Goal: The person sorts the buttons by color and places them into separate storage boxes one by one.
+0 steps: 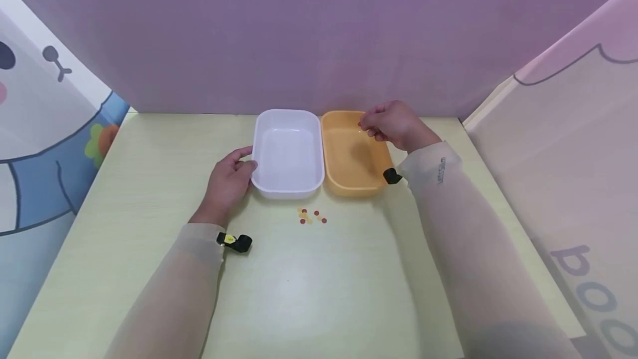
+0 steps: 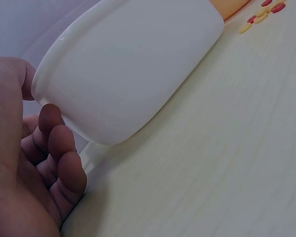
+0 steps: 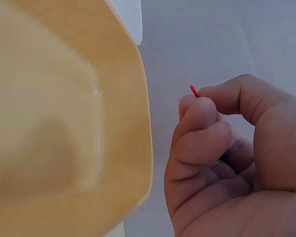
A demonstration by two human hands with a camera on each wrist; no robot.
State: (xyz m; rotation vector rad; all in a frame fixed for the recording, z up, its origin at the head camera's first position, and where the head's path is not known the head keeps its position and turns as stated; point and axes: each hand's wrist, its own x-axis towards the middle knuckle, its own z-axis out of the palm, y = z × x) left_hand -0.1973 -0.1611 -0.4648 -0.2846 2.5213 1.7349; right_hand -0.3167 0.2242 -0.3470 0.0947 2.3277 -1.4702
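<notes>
My left hand (image 1: 230,180) holds the left edge of a white plastic tray (image 1: 289,188). In the left wrist view its thumb meets the tray's rim, and the other fingers (image 2: 71,173) are bent beside the wall. Over the far right part of an orange tray (image 1: 349,186), my right hand (image 1: 396,125) pinches a small red button (image 3: 194,91) between thumb and fingertip. The right wrist view shows this button edge-on, sticking up from the pinch. In front of the trays, several red and yellow buttons (image 2: 278,8) lie loosely grouped on the table.
The two trays stand side by side on a pale wood-look table (image 1: 309,292), close to a purple backdrop (image 1: 299,37). Printed cloth panels (image 1: 563,143) flank the table on both sides. A dark wrist camera (image 1: 242,243) sits on the left sleeve.
</notes>
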